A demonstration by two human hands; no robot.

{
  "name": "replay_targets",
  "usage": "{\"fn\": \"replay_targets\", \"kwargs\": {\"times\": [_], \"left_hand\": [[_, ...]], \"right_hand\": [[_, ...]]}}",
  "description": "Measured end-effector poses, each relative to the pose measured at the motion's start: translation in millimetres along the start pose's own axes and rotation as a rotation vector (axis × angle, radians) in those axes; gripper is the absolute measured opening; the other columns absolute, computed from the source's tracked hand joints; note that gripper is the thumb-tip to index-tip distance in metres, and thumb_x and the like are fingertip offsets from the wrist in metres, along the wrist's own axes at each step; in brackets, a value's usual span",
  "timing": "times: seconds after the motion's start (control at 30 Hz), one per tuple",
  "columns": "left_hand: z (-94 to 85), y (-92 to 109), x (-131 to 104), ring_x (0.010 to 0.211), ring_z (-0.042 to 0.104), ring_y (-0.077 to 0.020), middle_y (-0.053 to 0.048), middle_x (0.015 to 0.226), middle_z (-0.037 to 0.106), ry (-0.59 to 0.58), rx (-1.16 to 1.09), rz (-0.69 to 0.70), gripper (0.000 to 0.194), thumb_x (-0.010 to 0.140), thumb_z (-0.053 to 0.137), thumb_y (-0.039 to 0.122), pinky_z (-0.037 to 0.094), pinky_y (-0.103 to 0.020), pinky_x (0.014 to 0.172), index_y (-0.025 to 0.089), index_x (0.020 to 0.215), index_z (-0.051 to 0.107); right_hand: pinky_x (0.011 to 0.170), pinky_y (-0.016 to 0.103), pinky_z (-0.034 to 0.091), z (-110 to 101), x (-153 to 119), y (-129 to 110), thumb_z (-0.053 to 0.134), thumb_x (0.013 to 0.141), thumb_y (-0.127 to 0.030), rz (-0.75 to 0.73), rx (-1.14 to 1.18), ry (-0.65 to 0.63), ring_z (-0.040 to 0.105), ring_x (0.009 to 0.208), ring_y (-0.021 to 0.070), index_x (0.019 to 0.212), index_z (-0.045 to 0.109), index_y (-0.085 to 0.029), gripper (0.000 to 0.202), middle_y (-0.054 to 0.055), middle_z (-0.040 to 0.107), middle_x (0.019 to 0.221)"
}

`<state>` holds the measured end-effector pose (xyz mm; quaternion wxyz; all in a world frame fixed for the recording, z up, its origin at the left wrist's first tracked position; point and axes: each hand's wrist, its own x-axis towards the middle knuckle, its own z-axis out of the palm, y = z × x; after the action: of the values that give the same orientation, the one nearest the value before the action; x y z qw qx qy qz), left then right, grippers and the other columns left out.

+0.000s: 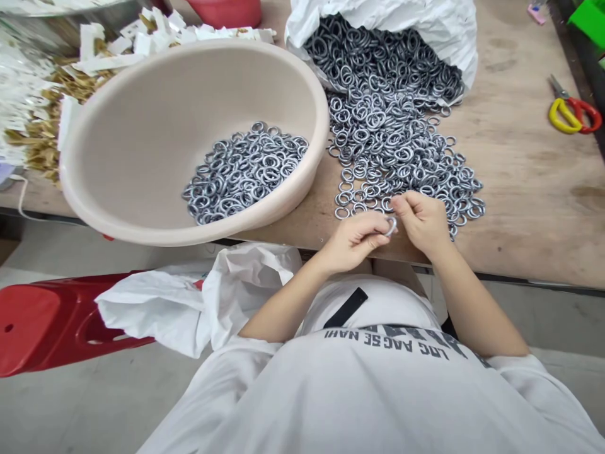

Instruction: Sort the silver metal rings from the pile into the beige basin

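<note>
I can see the left hand (355, 238) pinching one grey ring (393, 222) between thumb and fingers, just above the near edge of the surface (529, 208). The right hand (422, 221) is curled close beside it, thumb against the bent fingers; from my side I cannot tell whether anything is inside. Just beyond both hands I have a spread of loose rings (401, 145), spilling from the mouth of a white sack (454, 41) that lies open toward me. Left of that spread stands a large beige tub (142, 145), with a heap of similar rings (250, 170) inside, gathered on its right side. Far to the right I make out scissors (570, 106) with yellow and red handles.
</note>
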<state>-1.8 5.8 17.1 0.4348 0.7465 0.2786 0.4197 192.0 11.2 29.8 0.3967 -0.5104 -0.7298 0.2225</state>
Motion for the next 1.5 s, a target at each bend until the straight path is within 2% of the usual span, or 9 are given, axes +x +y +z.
{"fn": "replay_targets", "kwargs": {"times": [0.13,0.23,0.33,0.5,0.7,0.83,1.0,1.2,1.5], "left_hand": [[-1.1,-3,-4,0.082,0.061,-0.0166,-0.004,0.088,0.067,0.269,-0.172,-0.089,0.024,0.093,0.06,0.045,0.05,-0.033,0.081,0.022,0.086,0.061],[-6.5,-6,-10,0.071,0.055,-0.0134,0.0,0.074,0.059,0.545,-0.24,-0.13,0.029,0.091,0.062,0.046,0.048,-0.028,0.073,0.021,0.077,0.058],[-11.4,-6,-17,0.07,0.053,-0.0136,0.0,0.071,0.056,0.638,-0.176,-0.189,0.034,0.092,0.06,0.047,0.046,-0.028,0.072,0.02,0.071,0.058],[-13.6,3,-23,0.077,0.056,-0.015,-0.003,0.079,0.063,0.534,-0.034,-0.268,0.037,0.096,0.053,0.049,0.046,-0.028,0.077,0.019,0.079,0.066],[-6.5,12,-18,0.091,0.06,-0.0178,-0.007,0.101,0.066,0.393,0.227,-0.132,0.027,0.091,0.064,0.044,0.047,-0.03,0.082,0.019,0.098,0.069],[1.3,17,-13,0.077,0.053,-0.0158,-0.003,0.079,0.058,0.321,0.261,-0.088,0.028,0.094,0.06,0.041,0.044,-0.03,0.073,0.018,0.079,0.061],[12.1,22,-11,0.072,0.049,-0.0143,-0.002,0.074,0.053,0.279,0.052,-0.195,0.033,0.096,0.055,0.044,0.042,-0.029,0.069,0.018,0.076,0.058],[23.0,23,-8,0.059,0.046,-0.0085,0.001,0.07,0.052,0.393,-0.58,-0.405,0.031,0.092,0.061,0.046,0.041,-0.022,0.055,0.018,0.081,0.06],[27.9,33,-7,0.056,0.046,-0.0067,0.002,0.065,0.054,0.345,-0.751,-0.501,0.03,0.084,0.069,0.042,0.039,-0.019,0.053,0.015,0.075,0.061]], "right_hand": [[0.06,0.029,0.034,1,0,-2,0.049,0.099,-0.054,-0.002,0.014,0.054,0.047,0.059,0.014,0.073,0.06,-0.021,0.043,-0.001,0.05,0.062],[0.064,0.029,0.036,8,-4,-3,0.061,0.093,-0.053,-0.053,-0.151,-0.066,0.056,0.071,0.0177,0.094,0.07,-0.022,0.032,0.002,0.062,0.078],[0.063,0.03,0.035,16,-6,-3,0.068,0.089,-0.042,-0.114,-0.38,-0.209,0.06,0.081,0.0214,0.109,0.072,-0.027,0.025,0.004,0.066,0.093],[0.062,0.032,0.035,19,-3,-4,0.061,0.09,-0.022,-0.117,-0.424,-0.194,0.059,0.08,0.0216,0.102,0.071,-0.024,0.015,0.006,0.064,0.097],[0.07,0.031,0.04,9,-1,-15,0.057,0.097,-0.037,0.039,0.161,-0.126,0.053,0.076,0.0175,0.083,0.063,-0.02,0.022,0.001,0.056,0.077],[0.07,0.029,0.041,12,-8,-26,0.059,0.095,-0.044,0.158,0.37,-0.123,0.052,0.075,0.0155,0.084,0.061,-0.021,0.026,0.0,0.055,0.078],[0.068,0.028,0.047,17,-12,-35,0.065,0.09,-0.054,0.228,0.568,0.003,0.057,0.075,0.0156,0.089,0.06,-0.023,0.032,0.001,0.06,0.081],[0.082,0.035,0.052,12,-18,-40,0.075,0.082,-0.051,0.09,0.48,0.054,0.064,0.088,0.0201,0.103,0.069,-0.025,0.034,0.004,0.068,0.097],[0.081,0.033,0.05,9,-15,-33,0.064,0.094,-0.042,0.019,0.439,0.019,0.065,0.087,0.018,0.101,0.073,-0.023,0.022,0.003,0.07,0.093]]}}
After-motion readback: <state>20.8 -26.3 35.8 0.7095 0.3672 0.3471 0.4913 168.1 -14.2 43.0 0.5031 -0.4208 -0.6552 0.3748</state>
